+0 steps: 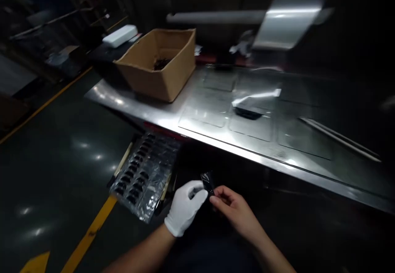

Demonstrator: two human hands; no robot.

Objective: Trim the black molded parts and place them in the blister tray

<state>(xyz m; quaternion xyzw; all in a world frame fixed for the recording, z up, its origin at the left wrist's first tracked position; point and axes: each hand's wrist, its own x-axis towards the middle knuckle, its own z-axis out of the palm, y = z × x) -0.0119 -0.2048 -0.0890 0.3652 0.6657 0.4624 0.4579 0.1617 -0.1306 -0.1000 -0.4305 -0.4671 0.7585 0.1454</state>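
A small, glossy, dark flat piece (207,181) is held up between the 2 hands, in front of the body and off the near edge of the bench. At its left edge it is gripped by the thumb and finger of the white-gloved left hand (183,207); near its lower end it is pinched by the fingertips of the bare right hand (237,212), with the other fingers curled in. (The exact points of contact are blurred and dim.)

With the piece taken as the clock's centre, a clear, shiny plastic sheet (161,158) is seen at 9 o'clock, tilted, with dark, curved pieces (126,179) laid out along it in rows. At 8 o'clock the dark floor is crossed by a yellow line (88,234).

The long, silvery metal bench (160,117) is spread from 11 o'clock round to 3 o'clock. At 11 o'clock an open brown cardboard box (180,77) is stood on it, partly filled with small dark things (161,63); farther out in that direction a white oblong block (120,35) is seen. At 1 o'clock a dark flat thing (247,114) is partly covered by glossy film, and well beyond it a silvery bent sheet (288,22) is raised. Between 2 and 3 o'clock a thin, pale rod (339,139) is laid aslant.
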